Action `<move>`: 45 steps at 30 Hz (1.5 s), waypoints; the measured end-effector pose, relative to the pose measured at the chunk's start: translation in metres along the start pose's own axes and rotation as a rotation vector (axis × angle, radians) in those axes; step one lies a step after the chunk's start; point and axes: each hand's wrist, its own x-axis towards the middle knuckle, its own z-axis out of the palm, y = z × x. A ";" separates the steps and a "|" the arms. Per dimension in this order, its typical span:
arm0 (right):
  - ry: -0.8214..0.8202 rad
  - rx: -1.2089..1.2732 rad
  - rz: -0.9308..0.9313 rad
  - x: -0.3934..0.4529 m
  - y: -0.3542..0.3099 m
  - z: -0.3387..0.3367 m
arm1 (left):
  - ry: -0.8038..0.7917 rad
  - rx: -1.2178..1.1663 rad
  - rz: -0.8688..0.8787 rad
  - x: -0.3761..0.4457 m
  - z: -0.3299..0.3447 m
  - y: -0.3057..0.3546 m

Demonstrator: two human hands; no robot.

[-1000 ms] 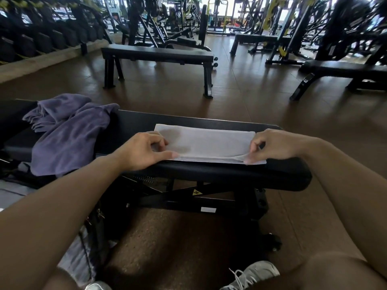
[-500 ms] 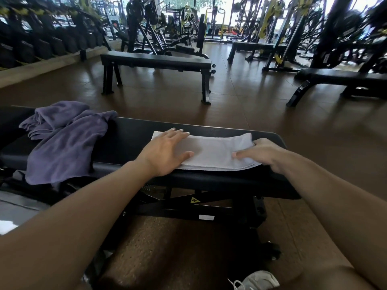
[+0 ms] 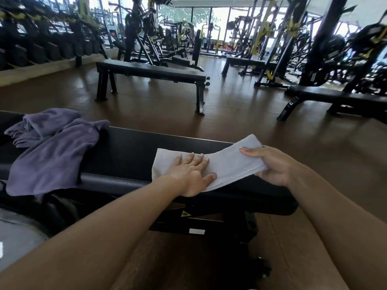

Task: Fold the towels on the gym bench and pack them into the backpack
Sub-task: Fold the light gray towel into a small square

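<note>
Head view: the white towel point(image 3: 211, 164), already folded into a long strip, lies along the near edge of the gym bench point(image 3: 129, 147), toward its right end. The left hand point(image 3: 190, 174) lies flat on the towel's left half, fingers spread and pressing it to the pad; it grips nothing. The right hand point(image 3: 270, 164) has the right end of the strip pinched, thumb on top and fingers underneath, and lifted clear of the pad. The step in hand looks like folding that end over to the left.

To do it well, the left hand should stay flat, its fingertips marking the crease line, so the lower layers do not slide on the smooth pad. The right hand should carry its end low and straight over, keeping the stitched near hem in line with the hem beneath, then lay it down edge to edge before letting go. The left hand will need to slip out as the end comes down. A twist in the lifted part would leave a skewed packet.

The purple towel point(image 3: 52, 151) lies crumpled at the bench's left end, hanging over the near edge, not yet folded. The backpack cannot be clearly made out.
</note>
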 end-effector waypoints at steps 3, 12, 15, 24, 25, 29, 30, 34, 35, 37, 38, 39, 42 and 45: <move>-0.008 0.007 -0.112 0.000 -0.008 0.008 | -0.012 -0.047 -0.009 0.001 -0.003 0.012; 0.047 -0.526 -0.289 0.000 -0.012 0.106 | 0.554 -0.804 -0.322 -0.017 -0.038 -0.042; 0.053 -0.680 -0.306 0.005 0.006 0.138 | 0.363 -1.086 -0.404 -0.031 -0.035 -0.069; -0.152 -0.983 -0.270 0.004 0.020 0.166 | 0.253 -1.284 -0.328 -0.037 -0.025 -0.084; -0.067 -1.013 -0.339 0.006 0.018 0.162 | 0.270 -1.252 -0.335 -0.036 -0.023 -0.083; 0.103 -1.389 -0.586 0.012 0.021 0.144 | 0.335 -1.167 -0.436 -0.026 -0.020 -0.083; 0.029 -1.467 -0.562 0.012 0.026 0.139 | 0.354 -1.148 -0.461 -0.025 -0.021 -0.082; -0.204 -1.594 -0.404 0.019 0.056 0.124 | 0.406 -0.881 -0.468 -0.028 -0.023 -0.081; -0.201 -1.601 -0.404 0.022 0.061 0.123 | 0.431 -0.774 -0.423 -0.029 -0.023 -0.080; -0.199 -1.607 -0.417 0.024 0.063 0.123 | 0.494 -0.591 -0.266 -0.029 -0.021 -0.079; -0.213 -1.584 -0.420 0.025 0.062 0.124 | 0.487 -0.541 -0.186 -0.029 -0.019 -0.077; -0.227 -1.532 -0.413 0.025 0.061 0.123 | 0.448 -0.507 -0.140 -0.029 -0.018 -0.076; -0.070 -1.247 -0.473 0.028 0.054 0.110 | 0.372 -0.380 -0.148 -0.030 -0.016 -0.074; 0.258 -1.238 -0.248 0.026 0.040 0.090 | 0.347 -0.306 -0.173 -0.035 -0.020 -0.072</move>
